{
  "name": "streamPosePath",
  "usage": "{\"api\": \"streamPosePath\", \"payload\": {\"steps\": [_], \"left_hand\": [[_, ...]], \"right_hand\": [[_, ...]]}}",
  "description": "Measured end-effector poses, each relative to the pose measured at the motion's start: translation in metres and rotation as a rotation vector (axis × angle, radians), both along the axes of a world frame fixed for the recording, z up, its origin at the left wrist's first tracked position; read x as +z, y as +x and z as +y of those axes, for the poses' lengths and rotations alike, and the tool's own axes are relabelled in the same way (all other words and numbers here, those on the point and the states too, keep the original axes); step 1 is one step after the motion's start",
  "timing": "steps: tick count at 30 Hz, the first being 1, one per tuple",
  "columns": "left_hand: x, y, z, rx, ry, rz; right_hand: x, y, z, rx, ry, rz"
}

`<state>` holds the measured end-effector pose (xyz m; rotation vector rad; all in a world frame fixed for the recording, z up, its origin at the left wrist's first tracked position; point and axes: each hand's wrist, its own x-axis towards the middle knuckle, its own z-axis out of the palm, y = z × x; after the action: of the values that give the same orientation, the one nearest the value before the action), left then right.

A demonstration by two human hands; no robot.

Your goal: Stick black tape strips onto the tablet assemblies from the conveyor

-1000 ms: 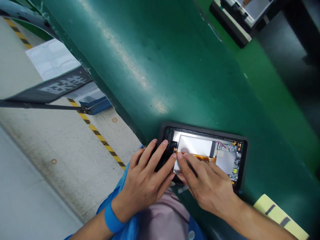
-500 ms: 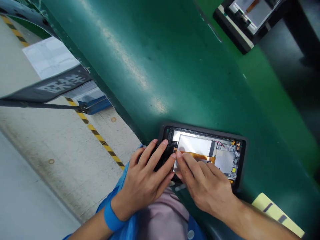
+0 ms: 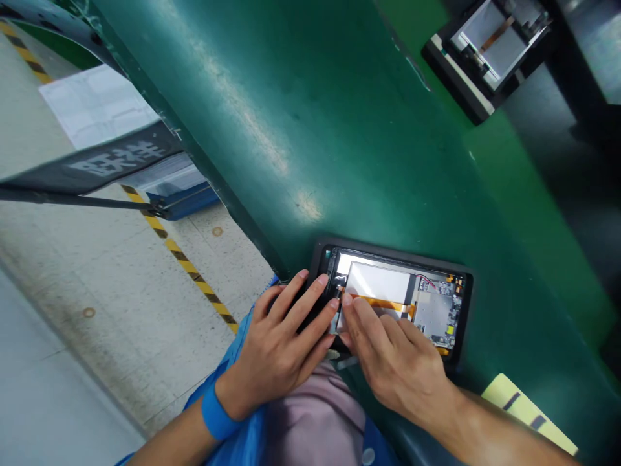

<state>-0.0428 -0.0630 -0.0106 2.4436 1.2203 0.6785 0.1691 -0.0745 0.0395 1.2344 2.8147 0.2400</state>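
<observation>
Your left hand (image 3: 276, 343) lay flat on the left end of the open tablet (image 3: 388, 251), fingers spread and stretched out, gripping nothing. Your right hand (image 3: 395, 366) rested over its near edge, fingers extended and close together. The forefinger tip pressed on the left end of the orange ribbon cable (image 3: 388, 303), with nothing pinched. The tablet sat on the green bench (image 3: 339, 129) just before you. Its black shell held a silver panel (image 3: 378, 281), the cable across it, and a circuit board (image 3: 436, 312) at the right end. Another opened device (image 3: 488, 42) lay well apart at the bench's far side — a yellow pad (image 3: 526, 409) lay near your right forearm.
</observation>
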Motion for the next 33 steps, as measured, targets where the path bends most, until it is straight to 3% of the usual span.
{"api": "streamPosePath", "payload": {"steps": [10, 33], "left_hand": [[0.0, 0.0, 0.0, 0.012, 0.011, -0.008], [-0.001, 0.001, -0.001, 0.014, -0.01, 0.039]], "right_hand": [[0.001, -0.001, 0.002, -0.015, -0.024, 0.032], [-0.017, 0.012, 0.001, -0.075, -0.161, 0.208]]}}
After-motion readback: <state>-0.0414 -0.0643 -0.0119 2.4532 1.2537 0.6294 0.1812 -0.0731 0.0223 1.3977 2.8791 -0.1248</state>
